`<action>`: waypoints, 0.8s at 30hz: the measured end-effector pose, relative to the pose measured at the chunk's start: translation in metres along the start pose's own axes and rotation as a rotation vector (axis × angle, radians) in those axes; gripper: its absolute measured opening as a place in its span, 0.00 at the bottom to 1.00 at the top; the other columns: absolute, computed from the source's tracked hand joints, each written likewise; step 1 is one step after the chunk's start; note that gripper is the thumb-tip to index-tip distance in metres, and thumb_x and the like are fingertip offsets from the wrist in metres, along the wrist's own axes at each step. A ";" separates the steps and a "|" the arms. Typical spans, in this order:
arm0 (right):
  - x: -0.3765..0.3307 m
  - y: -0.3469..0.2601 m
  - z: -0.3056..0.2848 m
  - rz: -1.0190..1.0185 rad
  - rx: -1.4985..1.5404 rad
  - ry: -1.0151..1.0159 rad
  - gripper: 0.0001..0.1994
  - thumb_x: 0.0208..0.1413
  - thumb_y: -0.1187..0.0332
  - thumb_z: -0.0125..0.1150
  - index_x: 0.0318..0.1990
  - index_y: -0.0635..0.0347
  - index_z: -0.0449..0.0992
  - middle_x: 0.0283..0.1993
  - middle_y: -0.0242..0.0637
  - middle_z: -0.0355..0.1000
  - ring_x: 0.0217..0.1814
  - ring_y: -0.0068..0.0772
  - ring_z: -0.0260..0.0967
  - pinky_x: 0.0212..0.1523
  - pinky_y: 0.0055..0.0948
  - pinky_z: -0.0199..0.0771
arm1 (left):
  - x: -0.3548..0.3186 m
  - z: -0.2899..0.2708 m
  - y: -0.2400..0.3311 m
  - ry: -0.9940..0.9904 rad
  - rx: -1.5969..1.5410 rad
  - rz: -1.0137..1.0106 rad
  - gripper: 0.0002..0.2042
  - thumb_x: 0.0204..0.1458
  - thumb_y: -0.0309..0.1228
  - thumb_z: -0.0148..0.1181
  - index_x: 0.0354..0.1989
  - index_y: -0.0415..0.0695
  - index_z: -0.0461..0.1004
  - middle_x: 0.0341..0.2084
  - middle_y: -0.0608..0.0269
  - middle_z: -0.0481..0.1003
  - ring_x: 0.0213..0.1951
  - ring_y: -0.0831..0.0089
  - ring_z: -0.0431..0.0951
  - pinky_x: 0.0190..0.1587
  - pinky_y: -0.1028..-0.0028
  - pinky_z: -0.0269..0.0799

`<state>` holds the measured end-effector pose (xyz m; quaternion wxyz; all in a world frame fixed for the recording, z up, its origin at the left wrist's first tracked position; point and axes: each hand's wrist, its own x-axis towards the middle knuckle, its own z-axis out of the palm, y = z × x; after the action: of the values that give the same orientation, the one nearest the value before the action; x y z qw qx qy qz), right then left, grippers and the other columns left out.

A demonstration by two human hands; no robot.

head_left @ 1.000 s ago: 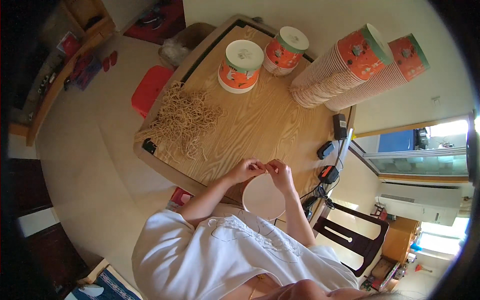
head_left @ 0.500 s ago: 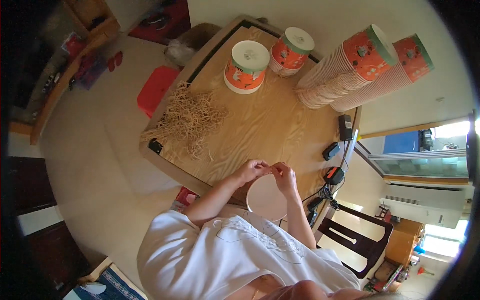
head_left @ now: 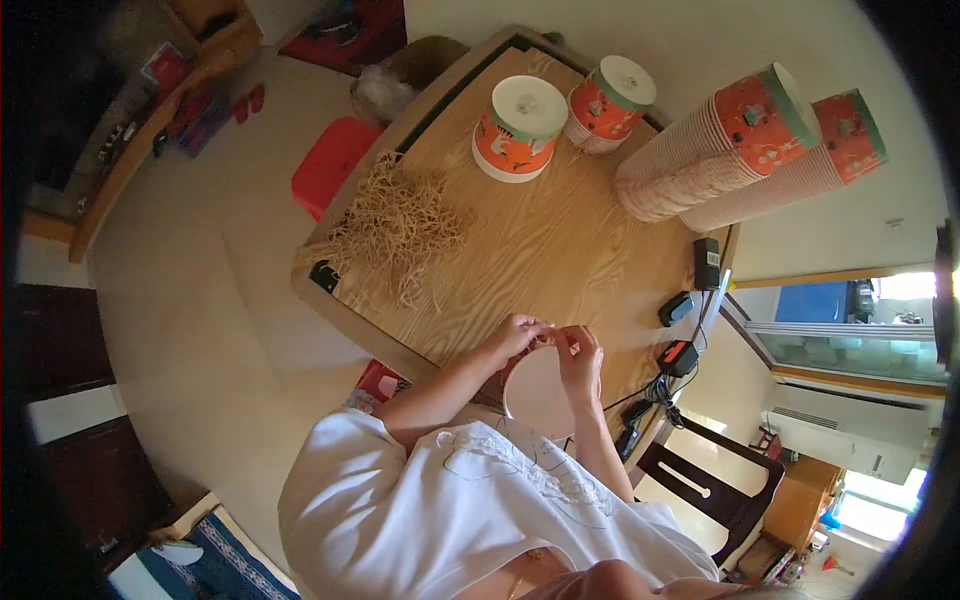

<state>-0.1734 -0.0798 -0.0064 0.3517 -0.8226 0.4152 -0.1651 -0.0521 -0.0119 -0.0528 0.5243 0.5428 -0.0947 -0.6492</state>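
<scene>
A round paper bucket (head_left: 538, 398) is held close against my shirt at the table's near edge, its pale open mouth facing up toward me. At its far rim the fingertips of my left hand (head_left: 520, 337) are pinched together. My right hand (head_left: 581, 362) pinches the same stretch of rim, its palm lying along the bucket's right side. The two hands' fingertips almost meet; whether a thin strand lies between them is too small to tell. Left of the hands, a loose heap of tan twisted paper cords (head_left: 397, 225) lies on the wooden table (head_left: 545, 260).
Two orange upturned paper buckets, one nearer (head_left: 519, 130) and one behind (head_left: 610, 103), stand at the far side. Two tall leaning stacks of buckets, a nearer (head_left: 716, 143) and a farther (head_left: 800, 170), rise at right. Black adapters (head_left: 678, 358) with cables line the right edge. A dark chair (head_left: 712, 487) stands beyond.
The view has shifted slightly, so the table and everything on it sit a little farther right. Both hands stay at the bucket's rim, with small changes in the fingers.
</scene>
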 end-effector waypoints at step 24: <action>0.024 0.010 -0.009 0.103 0.155 -0.347 0.07 0.46 0.68 0.59 0.31 0.62 0.76 0.28 0.39 0.74 0.30 0.27 0.71 0.32 0.27 0.69 | 0.003 -0.019 -0.007 -0.020 0.222 0.253 0.07 0.47 0.29 0.59 0.33 0.41 0.75 0.26 0.69 0.75 0.29 0.82 0.71 0.32 0.80 0.66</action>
<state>-0.1694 -0.1072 -0.0081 0.4882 -0.7868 0.3760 -0.0342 -0.0406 -0.0021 -0.0672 0.5376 0.5746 -0.2385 -0.5691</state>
